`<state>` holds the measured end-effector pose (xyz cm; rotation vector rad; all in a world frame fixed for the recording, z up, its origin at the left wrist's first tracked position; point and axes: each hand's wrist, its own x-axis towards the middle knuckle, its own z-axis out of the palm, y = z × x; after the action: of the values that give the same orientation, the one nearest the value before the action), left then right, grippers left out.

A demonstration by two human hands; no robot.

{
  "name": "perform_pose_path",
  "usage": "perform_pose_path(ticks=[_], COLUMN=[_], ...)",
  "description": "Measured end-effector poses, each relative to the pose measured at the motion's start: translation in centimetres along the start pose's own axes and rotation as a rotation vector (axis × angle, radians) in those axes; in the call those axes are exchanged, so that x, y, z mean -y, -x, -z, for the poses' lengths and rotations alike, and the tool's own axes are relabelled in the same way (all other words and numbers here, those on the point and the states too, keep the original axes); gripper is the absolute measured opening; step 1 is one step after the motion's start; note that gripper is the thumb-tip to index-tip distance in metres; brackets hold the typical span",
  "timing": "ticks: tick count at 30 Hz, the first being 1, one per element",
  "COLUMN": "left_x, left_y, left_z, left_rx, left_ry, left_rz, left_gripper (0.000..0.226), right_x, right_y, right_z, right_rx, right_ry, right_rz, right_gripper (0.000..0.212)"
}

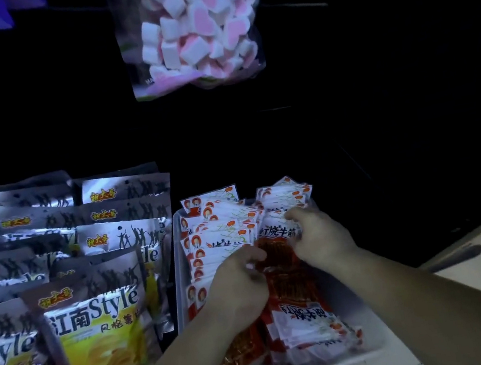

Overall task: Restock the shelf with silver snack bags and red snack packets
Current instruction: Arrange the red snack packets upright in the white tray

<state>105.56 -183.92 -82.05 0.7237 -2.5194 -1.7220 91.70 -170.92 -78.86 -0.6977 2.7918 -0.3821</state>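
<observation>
- Far left on the shelf, the silver bags (pixel 96 318) stand in overlapping rows, faces toward you. Neither hand touches them.
- Just right of them is the white tray (pixel 177 282). Its far half holds standing packets (pixel 219 236), filed on edge in rows.
- Your left hand (pixel 238 283) is over the tray's middle, fingers curled onto the left edge of the bundle of red packets (pixel 291 285).
- The bundle lies in the tray's right half. Its long axis runs from you toward the shelf back: near end by the front rim, far end up against the standing rows.
- Your right hand (pixel 321 234) is further back, fingertips pinching the bundle's far end.
- My read: both hands are already on the bundle, so you don't need to reach. The rows it should join are straight ahead of your right hand, so lead with that end and let the left hand steady it.
- Likely risk: the near end looks loose and may fan out.
</observation>
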Motion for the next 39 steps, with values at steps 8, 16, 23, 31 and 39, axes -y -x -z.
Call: perform_pose_path(ticks=[8, 16, 23, 31, 39], left_x=[1.5, 0.0, -7.2, -12.1, -12.6], left_y=[0.4, 1.9, 6.1, 10.8, 13.2], left_z=[0.3, 1.1, 3.1, 5.1, 4.2], left_rx=[0.069, 0.05, -0.04, -0.065, -0.238], left_ry=[0.009, 0.051, 0.406, 0.513, 0.21], left_rz=[0.031, 0.005, -0.255, -0.312, -0.388], left_gripper=[0.041, 0.048, 0.038, 0.056, 0.063], right_x=[-1.8, -1.3, 3.6, 6.2, 7.5], right_y=[0.2, 2.9, 9.9, 17.3, 19.9], right_z=[0.1, 5.5, 11.9, 14.8, 14.5], right_rx=[-0.126, -0.103, -0.077, -0.167, -0.305], right_ry=[0.12, -0.526, -0.764, -0.934, -0.907], right_rz=[0.061, 0.064, 0.206, 0.004, 0.049], right_gripper=[0.02, 0.03, 0.035, 0.035, 0.06])
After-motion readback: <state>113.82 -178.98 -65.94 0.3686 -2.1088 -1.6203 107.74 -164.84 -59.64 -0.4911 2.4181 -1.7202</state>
